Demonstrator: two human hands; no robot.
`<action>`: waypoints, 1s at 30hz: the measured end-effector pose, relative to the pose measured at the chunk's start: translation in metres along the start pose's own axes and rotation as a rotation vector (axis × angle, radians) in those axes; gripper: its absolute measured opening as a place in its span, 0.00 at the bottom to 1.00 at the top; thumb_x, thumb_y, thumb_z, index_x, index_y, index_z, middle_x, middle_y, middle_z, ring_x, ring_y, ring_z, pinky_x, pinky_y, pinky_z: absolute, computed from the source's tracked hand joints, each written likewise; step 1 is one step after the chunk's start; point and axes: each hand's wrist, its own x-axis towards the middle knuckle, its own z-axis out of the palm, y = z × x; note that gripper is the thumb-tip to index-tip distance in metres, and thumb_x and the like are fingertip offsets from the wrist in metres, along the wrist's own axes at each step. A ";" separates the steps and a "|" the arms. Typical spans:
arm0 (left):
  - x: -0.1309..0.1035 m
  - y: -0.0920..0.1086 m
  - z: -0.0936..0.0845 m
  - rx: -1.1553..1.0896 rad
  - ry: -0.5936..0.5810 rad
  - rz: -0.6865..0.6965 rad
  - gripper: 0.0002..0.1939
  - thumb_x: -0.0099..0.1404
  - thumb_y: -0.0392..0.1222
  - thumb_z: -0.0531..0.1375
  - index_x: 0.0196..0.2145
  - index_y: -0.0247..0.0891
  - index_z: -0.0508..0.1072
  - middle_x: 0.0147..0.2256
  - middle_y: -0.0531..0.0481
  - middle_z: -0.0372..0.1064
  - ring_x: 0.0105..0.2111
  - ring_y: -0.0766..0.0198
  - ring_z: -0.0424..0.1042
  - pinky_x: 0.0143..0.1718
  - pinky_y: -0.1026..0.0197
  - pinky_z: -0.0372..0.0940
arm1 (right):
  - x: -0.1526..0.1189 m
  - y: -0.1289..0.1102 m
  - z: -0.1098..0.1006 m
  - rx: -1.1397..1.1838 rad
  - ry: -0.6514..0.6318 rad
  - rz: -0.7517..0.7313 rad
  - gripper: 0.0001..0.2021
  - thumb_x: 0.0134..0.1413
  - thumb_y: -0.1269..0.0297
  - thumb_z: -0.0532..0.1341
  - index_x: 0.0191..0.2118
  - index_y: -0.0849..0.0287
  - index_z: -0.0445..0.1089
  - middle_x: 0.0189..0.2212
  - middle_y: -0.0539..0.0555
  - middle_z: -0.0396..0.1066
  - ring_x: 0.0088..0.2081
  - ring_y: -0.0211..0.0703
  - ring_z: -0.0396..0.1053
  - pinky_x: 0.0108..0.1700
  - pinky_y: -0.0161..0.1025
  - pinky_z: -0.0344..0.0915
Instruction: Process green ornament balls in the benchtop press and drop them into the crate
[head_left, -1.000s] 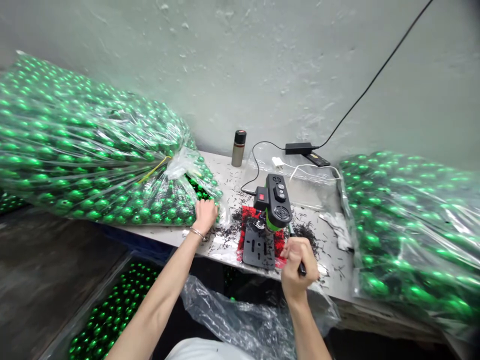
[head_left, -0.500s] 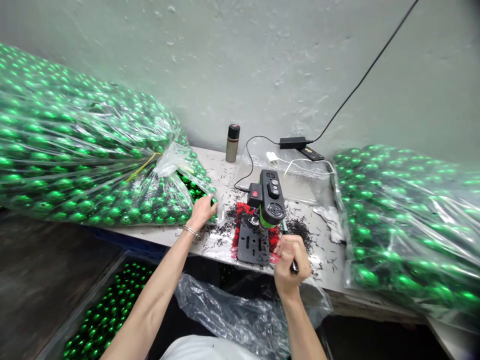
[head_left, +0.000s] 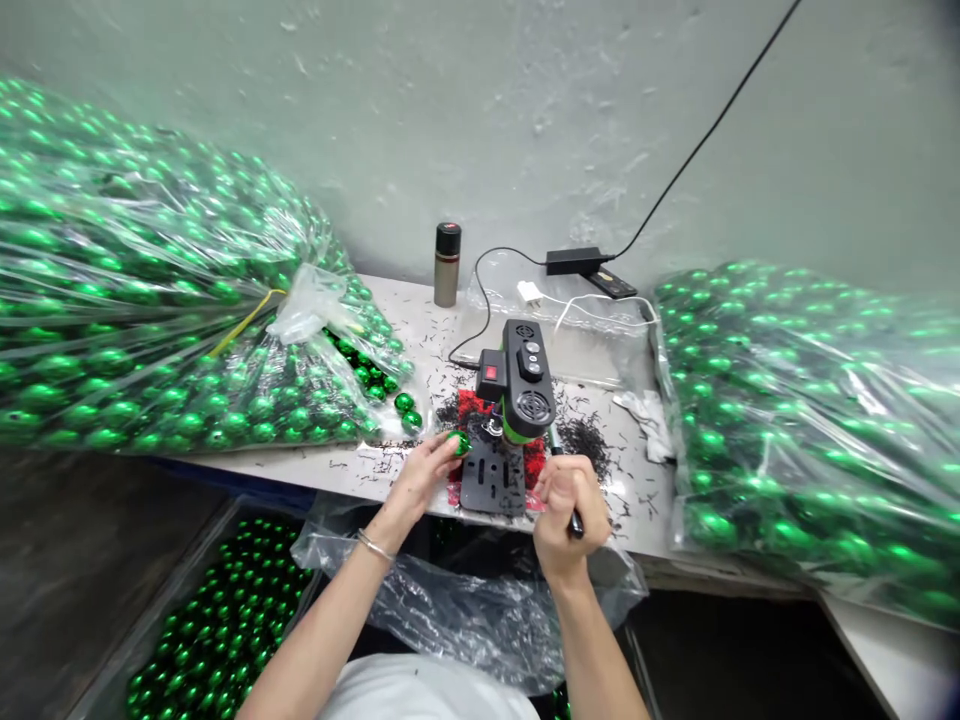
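My left hand [head_left: 421, 477] pinches a shiny green ball [head_left: 458, 442] at the left edge of a small black machine [head_left: 529, 385]. Under the machine's head lies its slotted black base plate [head_left: 491, 480], on a red mat [head_left: 534, 460]. The fingers of my right hand [head_left: 572, 508] are wrapped round the machine's lever [head_left: 576, 524], whose black end sticks out below the fist. Left of my left hand, loose green balls [head_left: 405, 403] lie at the mouth of a big clear bag of green balls [head_left: 172, 290].
Another bag of green balls [head_left: 795, 400] fills the right side. Behind the machine are a bottle [head_left: 447, 265], a power adapter [head_left: 574, 261] and white cables. Black scraps [head_left: 585, 445] litter the table [head_left: 397, 300]. Below at left is a container of green balls [head_left: 225, 610].
My left hand has come out of the left bag's mouth and moved right to the machine, now with a green ball. Two loose balls now show by the bag. My right hand stays on the lever.
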 end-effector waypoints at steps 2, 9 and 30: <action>0.002 -0.014 0.010 0.228 -0.028 0.090 0.18 0.58 0.44 0.66 0.46 0.36 0.76 0.42 0.45 0.78 0.41 0.58 0.77 0.47 0.55 0.71 | 0.000 0.000 -0.001 -0.002 -0.012 0.006 0.14 0.61 0.75 0.52 0.24 0.57 0.60 0.23 0.48 0.62 0.26 0.36 0.63 0.28 0.36 0.59; -0.003 -0.024 0.025 0.906 -0.028 0.534 0.17 0.61 0.46 0.65 0.47 0.40 0.77 0.42 0.43 0.78 0.43 0.52 0.75 0.48 0.49 0.67 | -0.002 0.000 -0.003 0.005 -0.031 0.001 0.14 0.61 0.75 0.52 0.24 0.57 0.61 0.24 0.48 0.63 0.27 0.36 0.63 0.29 0.36 0.60; -0.003 -0.042 0.027 0.992 -0.058 0.769 0.17 0.64 0.49 0.63 0.48 0.41 0.75 0.44 0.43 0.77 0.44 0.52 0.72 0.51 0.47 0.62 | -0.056 0.047 0.009 -0.030 0.029 -0.135 0.14 0.65 0.66 0.48 0.27 0.56 0.60 0.27 0.49 0.65 0.27 0.37 0.67 0.41 0.47 0.69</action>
